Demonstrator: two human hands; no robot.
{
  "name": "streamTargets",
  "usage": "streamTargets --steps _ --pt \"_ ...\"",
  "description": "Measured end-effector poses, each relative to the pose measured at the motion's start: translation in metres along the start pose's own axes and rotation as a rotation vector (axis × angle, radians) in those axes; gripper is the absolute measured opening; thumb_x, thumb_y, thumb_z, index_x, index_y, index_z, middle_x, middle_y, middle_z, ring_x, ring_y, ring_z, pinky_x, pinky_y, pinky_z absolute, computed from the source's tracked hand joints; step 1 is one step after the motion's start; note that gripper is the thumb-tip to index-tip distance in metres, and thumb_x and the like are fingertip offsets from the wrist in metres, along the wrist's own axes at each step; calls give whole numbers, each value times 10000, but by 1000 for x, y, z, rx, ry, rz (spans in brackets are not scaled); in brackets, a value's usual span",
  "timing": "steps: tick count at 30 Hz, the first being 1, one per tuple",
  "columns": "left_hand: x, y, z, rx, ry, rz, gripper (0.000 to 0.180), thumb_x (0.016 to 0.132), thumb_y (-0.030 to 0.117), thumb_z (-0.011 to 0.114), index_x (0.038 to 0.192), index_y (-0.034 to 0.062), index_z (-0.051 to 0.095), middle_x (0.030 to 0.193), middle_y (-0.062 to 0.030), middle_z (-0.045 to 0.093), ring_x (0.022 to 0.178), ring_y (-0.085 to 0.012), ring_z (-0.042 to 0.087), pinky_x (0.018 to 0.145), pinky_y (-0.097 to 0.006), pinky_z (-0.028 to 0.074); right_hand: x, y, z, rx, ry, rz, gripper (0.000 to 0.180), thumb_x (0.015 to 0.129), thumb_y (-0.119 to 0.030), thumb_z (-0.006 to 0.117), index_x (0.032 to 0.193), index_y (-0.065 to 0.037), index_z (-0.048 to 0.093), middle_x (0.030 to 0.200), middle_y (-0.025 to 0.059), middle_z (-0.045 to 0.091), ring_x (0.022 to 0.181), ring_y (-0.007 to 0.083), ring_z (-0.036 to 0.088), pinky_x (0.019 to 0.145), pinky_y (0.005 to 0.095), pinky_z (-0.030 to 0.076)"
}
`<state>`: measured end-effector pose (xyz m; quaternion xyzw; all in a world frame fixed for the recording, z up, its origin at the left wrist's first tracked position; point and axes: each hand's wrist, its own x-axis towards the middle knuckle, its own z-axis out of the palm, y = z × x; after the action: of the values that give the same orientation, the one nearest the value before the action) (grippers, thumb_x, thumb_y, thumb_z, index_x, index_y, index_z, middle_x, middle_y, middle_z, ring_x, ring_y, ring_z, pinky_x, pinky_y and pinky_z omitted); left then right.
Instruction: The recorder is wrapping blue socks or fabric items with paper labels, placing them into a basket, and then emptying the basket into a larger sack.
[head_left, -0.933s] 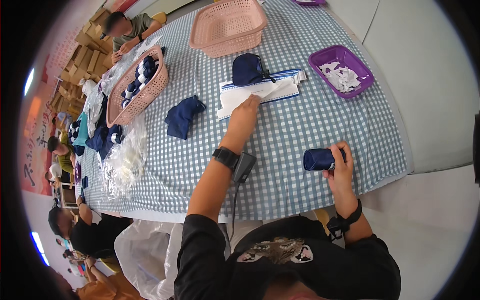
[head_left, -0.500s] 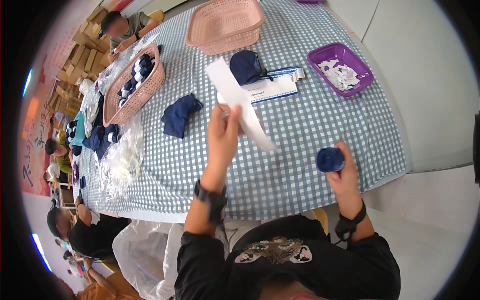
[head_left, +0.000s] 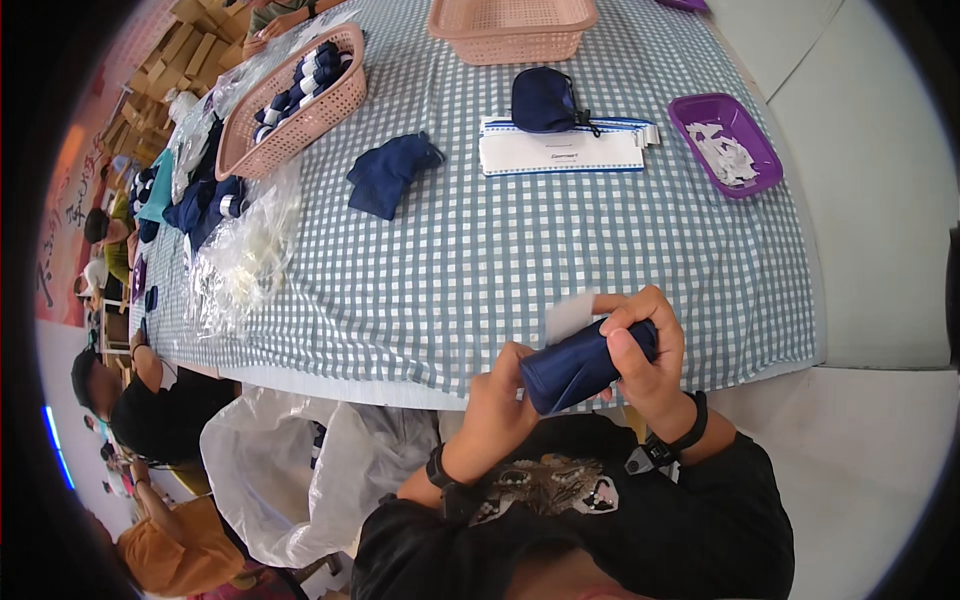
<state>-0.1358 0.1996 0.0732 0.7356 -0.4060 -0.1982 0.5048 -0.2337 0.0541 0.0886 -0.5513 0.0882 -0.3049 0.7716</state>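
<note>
A tight roll of navy fabric (head_left: 578, 370) is held over the table's near edge, tilted up to the right. My right hand (head_left: 652, 352) wraps its right end, thumb on top. At the lower left end, my left hand (head_left: 500, 402) is closed against the roll, its fingertips partly hidden behind it. A white paper strip (head_left: 570, 318) shows just behind the roll, mostly hidden; which fingers hold it I cannot tell. Farther off, a navy drawstring pouch (head_left: 543, 100) lies on a stack of white printed strips (head_left: 560, 156). Left of these sits a crumpled navy cloth (head_left: 392, 176).
A purple basket (head_left: 768, 160) of white scraps stands at the right. Two pink baskets stand farther back; the left one (head_left: 290, 135) holds banded navy rolls. Clear plastic bags (head_left: 240, 270) lie at the left. A large plastic bag (head_left: 260, 480) hangs beside me. Co-workers sit leftward.
My left hand has brought the white strip down and right to the navy roll. My right hand has turned the roll and moved it slightly nearer and left. The view has shifted.
</note>
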Motion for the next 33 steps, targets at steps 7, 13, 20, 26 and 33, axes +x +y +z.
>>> streamTargets --steps 7,13,20,26,33 --pt "11 0 -22 1 -129 72 494 762 85 702 1181 5 452 1041 -172 613 954 -282 636 781 -351 510 2 1 11 -2 45 34 107 883 -97 571 899 -24 495 913 123 610 540 45 551 412 176 428" --pt "58 6 -26 -369 -98 131 630 765 174 753 1262 -15 414 1172 -151 528 1092 -224 542 893 -346 475 45 7 16 -183 63 59 145 881 -157 610 875 -49 514 770 17 567 524 14 501 403 168 396" --pt "118 -67 2 -569 -179 -104 465 792 80 712 1193 -4 493 1099 -70 555 1004 -137 549 837 -267 481 84 80 -25 -352 199 -40 192 904 -231 587 875 -49 530 763 13 571 623 40 524 520 190 416" --pt "121 -73 11 -690 -99 -75 465 784 107 726 1180 -1 509 1077 -88 574 994 -160 570 830 -281 494 92 93 -37 -387 199 -85 186 925 -223 553 877 -44 539 860 55 629 773 91 567 699 240 453" --pt "118 -69 11 -660 -34 -82 383 793 65 707 1138 7 551 1085 -96 589 971 -156 583 806 -276 511 93 96 -33 -395 150 -167 178 940 -207 520 879 -39 518 960 104 650 852 139 607 744 271 476"
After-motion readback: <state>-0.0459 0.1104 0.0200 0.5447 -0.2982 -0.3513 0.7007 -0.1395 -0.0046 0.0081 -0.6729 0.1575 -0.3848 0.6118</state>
